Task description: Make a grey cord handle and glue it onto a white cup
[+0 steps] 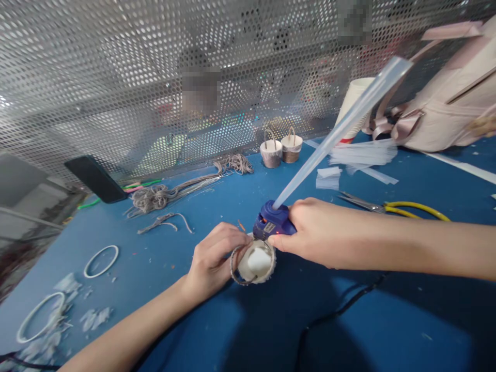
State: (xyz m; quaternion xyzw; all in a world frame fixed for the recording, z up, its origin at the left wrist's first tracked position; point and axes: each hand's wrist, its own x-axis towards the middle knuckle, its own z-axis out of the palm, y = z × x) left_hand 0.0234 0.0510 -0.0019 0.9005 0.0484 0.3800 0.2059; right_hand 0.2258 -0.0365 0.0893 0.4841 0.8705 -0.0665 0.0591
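My right hand [310, 227] is wrapped round a blue hot glue gun [271, 219], a long clear glue stick [341, 134] rising from its back. The gun's front end is at the far rim of a small round basket [258, 261], pale inside, with a thin looped handle [234, 266]. My left hand [217, 253] grips that basket at its left side, fingers closed on the rim; its thumb is partly hidden. Whether the nozzle touches the rim is hidden from me.
Two small handled baskets [271, 153] stand at the back. Yellow-handled scissors [387, 206], white strips [364, 155], a paper cup [356, 103] and a pink bag [445, 108] lie right. Left are grey cords [151, 199], a phone [95, 178] and white rings [101, 261]. A black cable [341, 310] crosses the front.
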